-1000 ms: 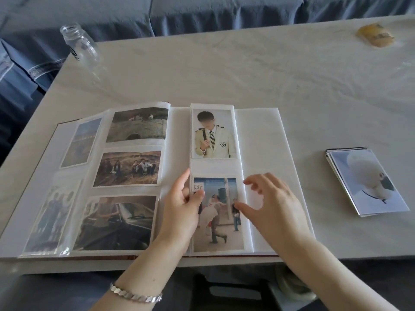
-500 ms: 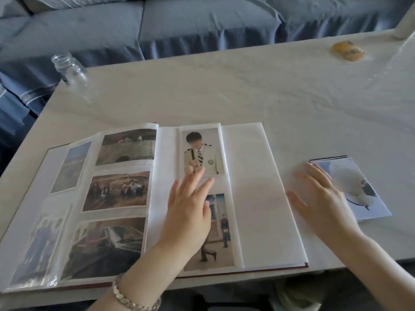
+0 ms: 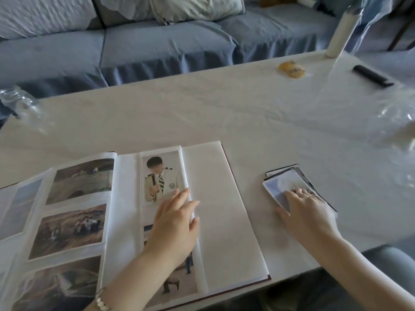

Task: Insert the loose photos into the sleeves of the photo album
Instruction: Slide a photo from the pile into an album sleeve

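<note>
Glossy photos look thin and slippery; lift one by a corner. The right hand rests spread fingers on them. The left hand lies flat-fingered on the album.

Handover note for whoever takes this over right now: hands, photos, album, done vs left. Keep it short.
Left hand: open, flat on the right page of the open white-paged photo album, covering part of the lower sleeved photo.
Right hand: open, fingers on top of the stack of loose photos, which lies on the pale table right of the album; nothing lifted.
Done: the right page's narrow column holds two photos, the upper one a portrait in a cream uniform.
Left: the stack. The rest of that page looks blank.
</note>
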A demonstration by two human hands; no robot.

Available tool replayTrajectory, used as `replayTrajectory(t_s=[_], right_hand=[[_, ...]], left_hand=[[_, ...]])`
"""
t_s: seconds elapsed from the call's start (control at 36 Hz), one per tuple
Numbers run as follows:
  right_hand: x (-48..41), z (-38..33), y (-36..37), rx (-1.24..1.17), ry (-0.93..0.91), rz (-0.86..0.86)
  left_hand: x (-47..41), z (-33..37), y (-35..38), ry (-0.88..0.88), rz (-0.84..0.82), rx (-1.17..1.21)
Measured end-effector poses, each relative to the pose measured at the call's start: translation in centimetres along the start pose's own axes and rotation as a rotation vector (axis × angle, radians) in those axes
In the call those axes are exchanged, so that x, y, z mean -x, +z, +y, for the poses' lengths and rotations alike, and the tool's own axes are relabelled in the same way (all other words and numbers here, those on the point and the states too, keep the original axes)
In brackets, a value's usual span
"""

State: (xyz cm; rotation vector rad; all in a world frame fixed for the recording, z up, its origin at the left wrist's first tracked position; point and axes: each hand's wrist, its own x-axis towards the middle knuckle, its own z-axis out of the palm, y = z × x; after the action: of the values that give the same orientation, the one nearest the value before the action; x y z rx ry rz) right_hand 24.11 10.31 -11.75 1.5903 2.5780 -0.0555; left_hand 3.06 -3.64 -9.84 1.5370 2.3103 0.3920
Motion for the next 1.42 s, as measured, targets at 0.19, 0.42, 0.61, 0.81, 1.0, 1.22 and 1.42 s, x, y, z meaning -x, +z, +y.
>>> replayTrajectory(t_s=[0.19, 0.42, 0.61, 0.81, 1.0, 1.22, 1.42], right_hand=[[0.9, 0.4, -1.1, -0.120, -0.034, 0.181], [0.9, -0.4, -1.5, -0.318, -0.076, 0.707], [2.4, -6.6, -3.8, -0.515, -0.523, 0.755], [1.5, -9.6, -3.3, -0.729, -0.662, 0.465], [0.7, -9.8, -3.0, -0.945, -0.409, 0.352], [-0.1, -9.5, -4.5, -1.491, -0.002, -0.149], [-0.4, -8.6, -4.2, -1.567, 0.029, -0.357]], left_hand=[[-0.5, 1.4, -0.1, 0.039, 0.042, 0.183], [-0.6, 4.3, -0.9, -0.036, -0.070, 0.699], [-0.5, 6.9, -2.7, -0.107, -0.254, 1.390], [-1.7, 4.5, -2.5, -0.476, 0.248, 1.419], [-2.4, 0.9, -3.7, -0.532, 0.298, 1.246], [-1.8, 0.6, -4.4, -0.334, 0.117, 1.179], [-1.8, -0.2, -4.5, -0.316, 0.195, 1.135]])
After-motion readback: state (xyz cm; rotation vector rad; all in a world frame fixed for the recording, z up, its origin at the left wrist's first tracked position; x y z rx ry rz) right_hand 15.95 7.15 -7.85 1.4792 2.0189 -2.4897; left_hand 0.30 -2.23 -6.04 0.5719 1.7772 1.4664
